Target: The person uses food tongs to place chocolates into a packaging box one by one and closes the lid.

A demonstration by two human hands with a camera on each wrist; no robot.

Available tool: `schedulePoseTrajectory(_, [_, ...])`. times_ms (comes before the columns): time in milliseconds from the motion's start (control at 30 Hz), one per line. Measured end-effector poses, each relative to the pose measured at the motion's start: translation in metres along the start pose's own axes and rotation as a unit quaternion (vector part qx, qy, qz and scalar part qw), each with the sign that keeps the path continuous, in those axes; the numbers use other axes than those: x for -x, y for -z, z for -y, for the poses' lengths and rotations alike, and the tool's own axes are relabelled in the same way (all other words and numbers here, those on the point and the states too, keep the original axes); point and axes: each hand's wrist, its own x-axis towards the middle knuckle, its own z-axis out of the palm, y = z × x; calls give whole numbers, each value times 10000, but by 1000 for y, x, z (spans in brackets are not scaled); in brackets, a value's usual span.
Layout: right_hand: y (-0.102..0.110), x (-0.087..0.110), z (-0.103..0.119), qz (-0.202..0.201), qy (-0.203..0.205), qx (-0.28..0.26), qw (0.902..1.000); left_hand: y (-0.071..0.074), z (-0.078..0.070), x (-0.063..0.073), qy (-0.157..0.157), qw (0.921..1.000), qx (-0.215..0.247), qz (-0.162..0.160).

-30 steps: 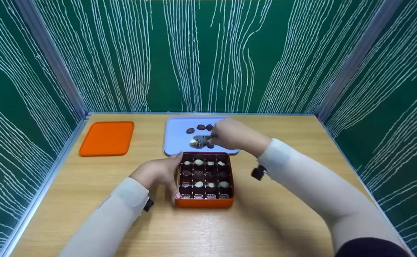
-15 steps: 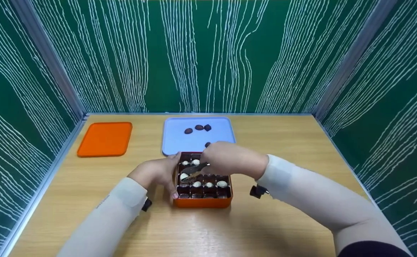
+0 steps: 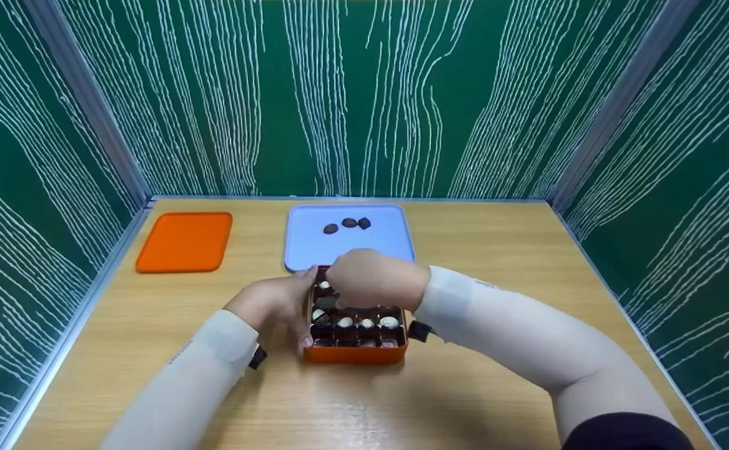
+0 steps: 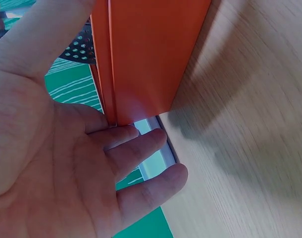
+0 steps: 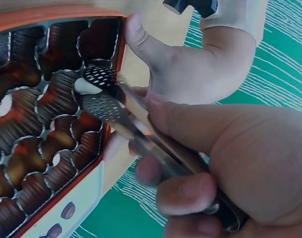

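Gripping silver metal tongs (image 5: 153, 147), the right hand (image 3: 370, 278) has brought a white chocolate (image 5: 86, 87) into the rectangular orange box (image 3: 357, 355), seemingly filling it, left hand (image 3: 273, 301) outspread.

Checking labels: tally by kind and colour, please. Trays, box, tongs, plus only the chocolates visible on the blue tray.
Orange tray: 1
Blue tray: 1
Orange box: 1
Tongs: 1
Dark chocolates visible on blue tray: 3 (right hand hides part)
Total: 7
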Motion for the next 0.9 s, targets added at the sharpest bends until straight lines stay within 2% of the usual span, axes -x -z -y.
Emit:
schedulePoseTrajectory(267, [5,-16,17,76,37,281,9996,-3,2,1,-393,9992,-23,-111])
schedulePoseTrajectory(400, [5,-20,20,283,60,412,9987,-3,2,-1,-528,9986,32,-82])
schedulePoseTrajectory(733, [18,-13,13,493,-79,-27,9987,-2,2,1,-259,9995,150,-87])
schedulePoseTrajectory(900, [30,-4,0,537,-242,-333,9977,-2,2,0,-133,9995,290,1])
